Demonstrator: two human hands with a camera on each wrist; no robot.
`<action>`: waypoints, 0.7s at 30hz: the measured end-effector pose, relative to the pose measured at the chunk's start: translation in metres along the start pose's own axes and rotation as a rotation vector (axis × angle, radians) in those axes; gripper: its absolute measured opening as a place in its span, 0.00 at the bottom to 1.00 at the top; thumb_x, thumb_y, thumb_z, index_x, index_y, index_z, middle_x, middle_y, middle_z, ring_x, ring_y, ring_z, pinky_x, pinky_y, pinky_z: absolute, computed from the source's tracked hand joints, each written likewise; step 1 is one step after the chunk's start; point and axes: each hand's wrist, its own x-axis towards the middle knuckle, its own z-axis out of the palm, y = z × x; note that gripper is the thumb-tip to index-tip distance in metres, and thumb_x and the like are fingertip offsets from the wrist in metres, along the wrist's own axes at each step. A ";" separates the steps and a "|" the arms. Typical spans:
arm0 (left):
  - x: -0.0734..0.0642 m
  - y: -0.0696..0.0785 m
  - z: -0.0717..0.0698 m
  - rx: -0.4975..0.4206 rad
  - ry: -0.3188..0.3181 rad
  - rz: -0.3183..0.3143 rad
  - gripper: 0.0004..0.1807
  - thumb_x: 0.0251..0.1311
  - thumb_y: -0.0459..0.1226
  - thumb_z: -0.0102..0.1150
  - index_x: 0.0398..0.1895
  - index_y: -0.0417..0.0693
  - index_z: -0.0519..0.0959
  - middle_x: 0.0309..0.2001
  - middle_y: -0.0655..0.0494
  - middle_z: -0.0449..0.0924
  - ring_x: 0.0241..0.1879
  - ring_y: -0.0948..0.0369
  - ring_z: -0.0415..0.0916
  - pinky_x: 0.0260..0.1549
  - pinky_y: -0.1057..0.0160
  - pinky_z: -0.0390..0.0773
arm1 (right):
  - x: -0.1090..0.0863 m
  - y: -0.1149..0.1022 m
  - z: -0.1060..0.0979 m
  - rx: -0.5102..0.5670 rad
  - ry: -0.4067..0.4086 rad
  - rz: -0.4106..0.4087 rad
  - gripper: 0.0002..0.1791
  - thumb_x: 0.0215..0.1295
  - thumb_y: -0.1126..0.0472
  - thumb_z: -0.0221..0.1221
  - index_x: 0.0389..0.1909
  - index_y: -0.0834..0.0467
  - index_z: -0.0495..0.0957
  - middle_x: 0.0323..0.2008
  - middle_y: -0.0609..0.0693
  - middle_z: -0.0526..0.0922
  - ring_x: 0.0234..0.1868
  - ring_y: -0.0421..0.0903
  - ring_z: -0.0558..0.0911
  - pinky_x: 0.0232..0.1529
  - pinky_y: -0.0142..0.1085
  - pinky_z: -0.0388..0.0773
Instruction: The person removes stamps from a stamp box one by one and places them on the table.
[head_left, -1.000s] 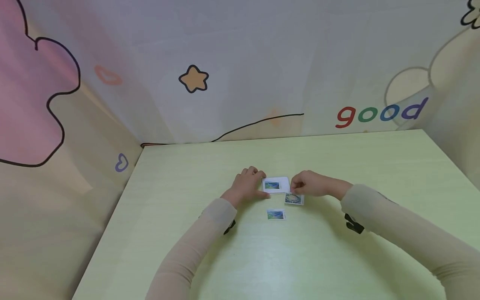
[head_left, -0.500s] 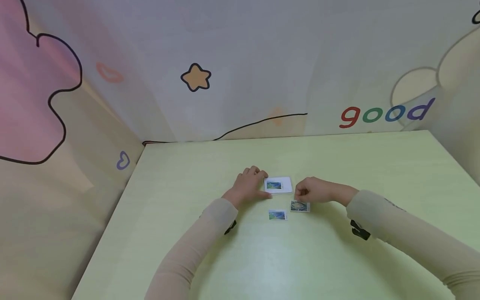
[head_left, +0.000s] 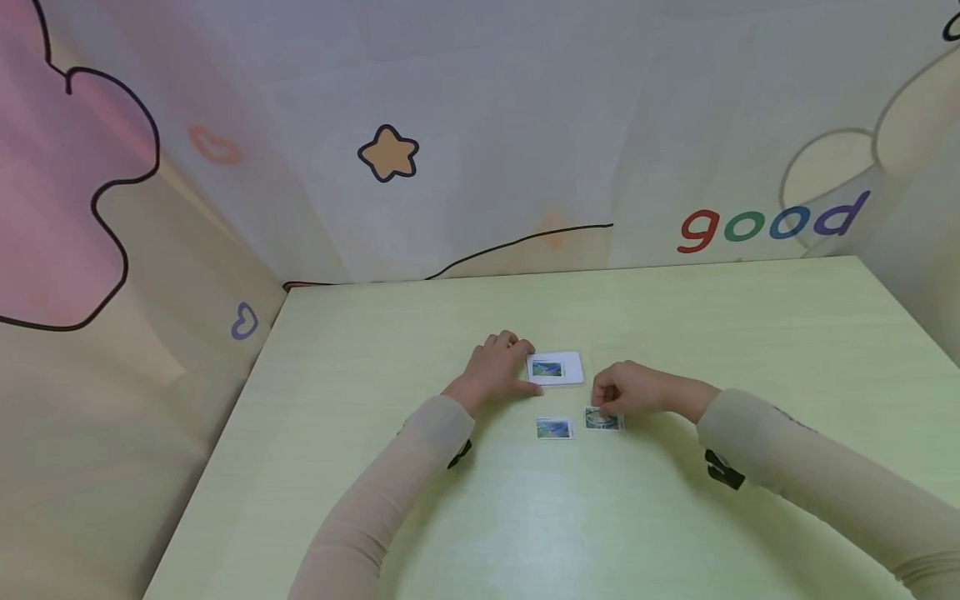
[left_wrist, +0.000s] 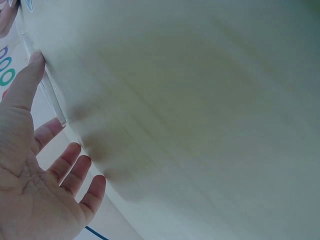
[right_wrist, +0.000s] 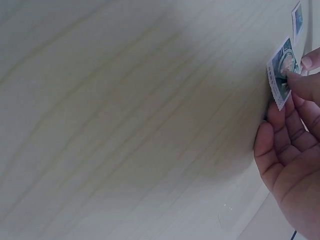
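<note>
A flat, clear-edged white case [head_left: 573, 368] lies on the table, with a blue-green stamp [head_left: 547, 368] showing on its top. My left hand [head_left: 497, 368] holds the case at its left end, thumb on the near side and index finger at the far corner; the other fingers are spread. To the right, my right hand [head_left: 633, 387] pinches a stamp [right_wrist: 280, 72] with a round pattern and a perforated edge, thumb on its face. That stamp is just over the table, tilted in the right wrist view. Another blue-green stamp [head_left: 553, 428] lies flat in front of the case.
The pale green table [head_left: 480, 517] stretches out around both hands. A printed cloth wall [head_left: 495, 150] with a star and the word "good" rises behind the table's back edge, and side walls stand at left and right.
My right hand has drawn the round-patterned stamp away from the case's near right corner, rightward and toward me, beside the lying stamp. The left hand has stayed at the case.
</note>
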 end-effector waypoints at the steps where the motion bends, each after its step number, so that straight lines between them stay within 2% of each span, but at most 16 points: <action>1: 0.000 0.000 0.000 -0.001 0.001 0.000 0.37 0.51 0.58 0.65 0.63 0.55 0.69 0.62 0.51 0.65 0.58 0.53 0.62 0.57 0.51 0.66 | 0.000 0.000 0.001 -0.002 0.003 -0.004 0.03 0.58 0.70 0.60 0.28 0.61 0.77 0.26 0.45 0.77 0.28 0.38 0.71 0.33 0.29 0.72; 21: -0.003 0.004 -0.004 0.004 -0.009 -0.023 0.38 0.50 0.58 0.65 0.63 0.55 0.69 0.62 0.52 0.65 0.59 0.54 0.62 0.58 0.52 0.65 | -0.001 -0.001 0.008 0.015 0.018 -0.006 0.02 0.58 0.69 0.61 0.29 0.61 0.78 0.26 0.44 0.77 0.29 0.38 0.71 0.32 0.30 0.72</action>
